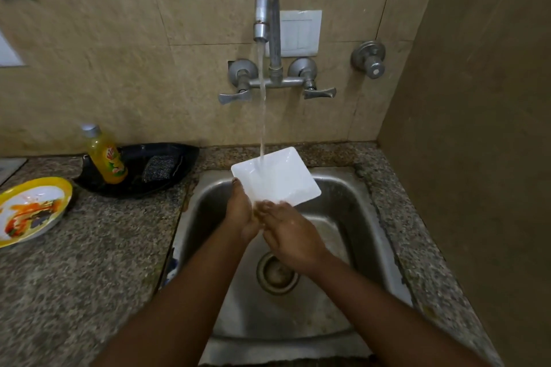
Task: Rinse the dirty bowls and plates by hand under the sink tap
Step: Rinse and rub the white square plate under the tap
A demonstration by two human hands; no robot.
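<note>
Over the sink [351, 217], left hand [241, 211] gripping white square plate [277, 179] under tap [267, 9] stream, right hand [290, 232] fingers blurred, grip unclear, yellow bottle [107, 158] label unreadable at counter's back edge.

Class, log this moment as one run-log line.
step: rinsing | left hand: holds square white dish | right hand: rubs its near edge | tap: running

A home kitchen is shown: a steel sink [351, 217] is set into a speckled granite desk [89, 262], a wall tap [267, 9] is mounted on beige tiles, and a dish-soap bottle [105, 155] and scrubber [158, 168] are kept at far left.
</note>
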